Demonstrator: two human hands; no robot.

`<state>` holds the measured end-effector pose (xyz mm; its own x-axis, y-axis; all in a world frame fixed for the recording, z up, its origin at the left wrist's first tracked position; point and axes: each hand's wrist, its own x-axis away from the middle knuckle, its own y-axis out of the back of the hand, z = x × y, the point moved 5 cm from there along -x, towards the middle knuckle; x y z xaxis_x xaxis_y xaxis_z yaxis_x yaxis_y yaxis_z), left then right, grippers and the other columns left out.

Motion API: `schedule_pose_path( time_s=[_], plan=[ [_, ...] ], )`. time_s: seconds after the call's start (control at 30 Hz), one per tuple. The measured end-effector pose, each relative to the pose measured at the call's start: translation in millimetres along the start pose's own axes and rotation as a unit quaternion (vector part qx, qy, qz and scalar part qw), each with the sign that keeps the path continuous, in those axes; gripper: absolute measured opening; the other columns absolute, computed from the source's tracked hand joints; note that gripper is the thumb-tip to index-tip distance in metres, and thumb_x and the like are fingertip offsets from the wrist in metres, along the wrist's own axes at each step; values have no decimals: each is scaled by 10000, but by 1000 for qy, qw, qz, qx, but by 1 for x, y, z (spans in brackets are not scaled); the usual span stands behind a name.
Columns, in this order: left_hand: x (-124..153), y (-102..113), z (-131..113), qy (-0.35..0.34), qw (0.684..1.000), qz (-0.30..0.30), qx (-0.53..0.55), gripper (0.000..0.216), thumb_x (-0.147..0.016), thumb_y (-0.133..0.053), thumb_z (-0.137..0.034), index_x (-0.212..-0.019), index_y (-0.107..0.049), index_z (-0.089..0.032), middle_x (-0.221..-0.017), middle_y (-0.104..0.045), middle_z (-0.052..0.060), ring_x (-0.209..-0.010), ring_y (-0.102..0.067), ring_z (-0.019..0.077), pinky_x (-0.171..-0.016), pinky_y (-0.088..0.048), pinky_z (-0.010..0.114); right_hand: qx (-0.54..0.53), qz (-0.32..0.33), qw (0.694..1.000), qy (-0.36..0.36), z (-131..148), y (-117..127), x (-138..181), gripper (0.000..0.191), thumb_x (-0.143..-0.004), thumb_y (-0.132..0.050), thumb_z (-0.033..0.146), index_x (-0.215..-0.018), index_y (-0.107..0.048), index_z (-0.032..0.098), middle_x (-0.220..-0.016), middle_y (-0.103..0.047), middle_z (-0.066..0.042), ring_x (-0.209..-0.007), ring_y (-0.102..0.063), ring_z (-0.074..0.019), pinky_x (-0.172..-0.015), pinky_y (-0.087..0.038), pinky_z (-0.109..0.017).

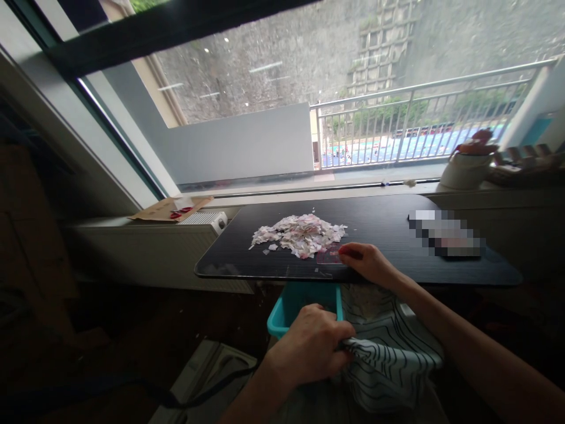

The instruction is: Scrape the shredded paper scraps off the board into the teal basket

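Observation:
A heap of torn paper scraps, white with some pink, lies on a black tabletop. At the heap's near right edge my right hand pinches a flat, see-through pinkish card that rests against the table. My left hand is closed on the gathered edge of a striped cloth, white with dark wavy lines, below the table's front edge. The cloth hangs open toward the table; what lies in it is hard to make out. Just beyond my left hand is a turquoise bin, partly hidden by that hand.
A blurred-out flat object lies on the table's right side. Red-handled scissors sit on brown paper at the left, beside a white radiator. On the right sill stands a pale pot. A window spans the back.

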<state>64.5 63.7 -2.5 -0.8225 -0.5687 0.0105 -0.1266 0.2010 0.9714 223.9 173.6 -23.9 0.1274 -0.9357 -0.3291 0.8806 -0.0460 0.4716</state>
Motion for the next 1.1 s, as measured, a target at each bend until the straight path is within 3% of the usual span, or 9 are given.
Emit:
schedule_pose_path(
  time_s=[0.13,0.27,0.4,0.47,0.57,0.7,0.87,0.97,1.1],
  plan=[
    [-1,1,0,-1,1000,0,-6,133,-774,-665,-324,-775,-582,-220,-642,-566,-45,-654,-560,154,-686,-360,259,-14,70,997,2,12,-8,6,210,-762,-578,334,-811,-674,154,-762,-676,-30,-693,-597,-158,-655,-477,-267],
    [-2,2,0,2,1000,-5,-14,143,-770,-670,-332,-772,-582,-219,-632,-556,-43,-645,-550,155,-674,-355,260,-2,28,1000,-2,18,-2,9,203,-752,-576,324,-799,-668,149,-736,-663,-26,-670,-577,-147,-645,-462,-261],
    [0,3,2,5,1000,-1,-7,150,-762,-680,-328,-765,-581,-215,-632,-557,-45,-642,-545,151,-684,-358,255,-13,69,997,7,12,1,8,194,-748,-575,319,-784,-673,156,-695,-654,-13,-625,-566,-136,-587,-446,-244],
    [4,4,4,14,1000,0,7,127,-764,-679,-305,-770,-590,-215,-637,-561,-45,-641,-543,147,-704,-360,253,-11,14,1000,6,0,15,2,232,-751,-574,348,-824,-678,154,-718,-664,-23,-632,-576,-141,-594,-453,-250],
    [13,4,9,39,999,-1,21,68,-777,-656,-264,-784,-608,-216,-643,-570,-38,-641,-541,148,-729,-360,259,38,-144,988,-34,-25,46,-11,292,-754,-560,378,-888,-677,147,-686,-662,-35,-611,-580,-154,-587,-452,-272],
    [24,0,16,72,997,-2,34,43,-771,-642,-236,-805,-621,-219,-701,-615,-17,-727,-572,182,-729,-354,275,140,-206,965,-78,-46,64,-34,301,-773,-536,371,-917,-690,156,-706,-685,-54,-640,-606,-182,-617,-451,-300],
    [27,-7,19,82,995,-4,58,25,-765,-614,-196,-784,-617,-213,-723,-632,-15,-735,-582,178,-746,-354,280,168,-165,970,-53,-40,53,-47,246,-768,-552,344,-869,-707,183,-726,-702,-44,-675,-626,-177,-638,-457,-280],
    [26,-8,19,85,995,-4,60,23,-769,-604,-198,-781,-617,-212,-722,-630,-13,-733,-584,178,-743,-355,281,152,-117,981,-31,-34,44,-40,211,-756,-567,347,-821,-707,202,-704,-701,-15,-646,-625,-154,-609,-456,-251],
    [25,-8,18,82,995,-1,50,6,-765,-605,-208,-771,-605,-207,-698,-617,-13,-719,-581,180,-735,-358,282,103,-100,989,-24,-28,40,-28,244,-764,-552,367,-841,-697,187,-710,-700,-24,-650,-625,-158,-605,-462,-253]
  ],
)
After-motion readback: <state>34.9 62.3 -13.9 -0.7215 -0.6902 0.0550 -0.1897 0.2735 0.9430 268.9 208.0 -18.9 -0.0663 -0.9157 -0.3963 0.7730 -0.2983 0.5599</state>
